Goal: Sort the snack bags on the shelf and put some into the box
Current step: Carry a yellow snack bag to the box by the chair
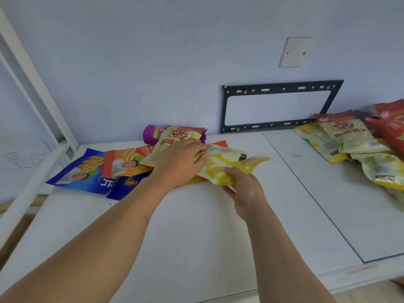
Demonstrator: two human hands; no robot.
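hands: left hand (181, 162) pinches yellow bag (227, 166) top, right hand (244, 189) grips its bottom.
risk: dragging could scatter the loose pile (122, 169) off the shelf (207, 226).

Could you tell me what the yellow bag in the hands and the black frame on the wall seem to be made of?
Yellow bag: apparently thin glossy plastic film; it creases and catches light. Black frame: likely matte painted metal, with punched slots and screw holes.
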